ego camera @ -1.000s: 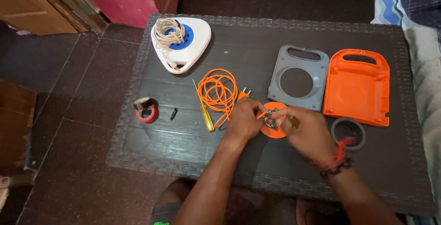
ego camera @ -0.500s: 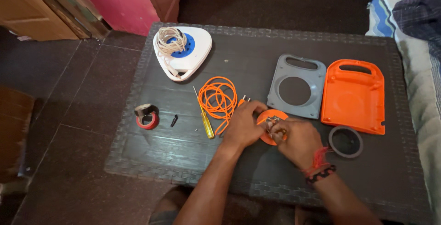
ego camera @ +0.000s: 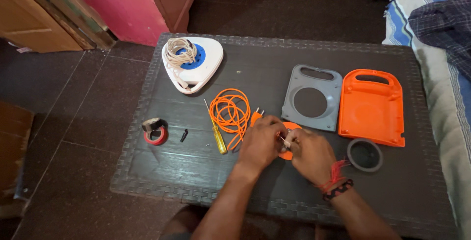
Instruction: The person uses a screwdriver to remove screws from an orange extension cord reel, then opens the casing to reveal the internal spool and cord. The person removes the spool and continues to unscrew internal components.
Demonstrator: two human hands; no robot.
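Observation:
My left hand (ego camera: 260,144) and my right hand (ego camera: 310,154) meet over a small orange disc (ego camera: 289,127) on the dark table (ego camera: 255,73). Both pinch at small metal parts on the disc; the fingers hide most of it. An orange coiled cable (ego camera: 229,112) with an orange plug (ego camera: 256,117) lies just left of my left hand. A yellow-handled screwdriver (ego camera: 217,136) rests beside the coil. The right wrist wears red and black bands.
A grey housing half (ego camera: 313,98) and an orange housing half (ego camera: 373,107) lie at the right, with a grey ring (ego camera: 365,155) below them. A white and blue cord reel (ego camera: 191,63) sits at the back left. Red and black tape rolls (ego camera: 155,131) lie left.
The view has shifted slightly. Both hands stay on the orange disc and keep working at its small parts.

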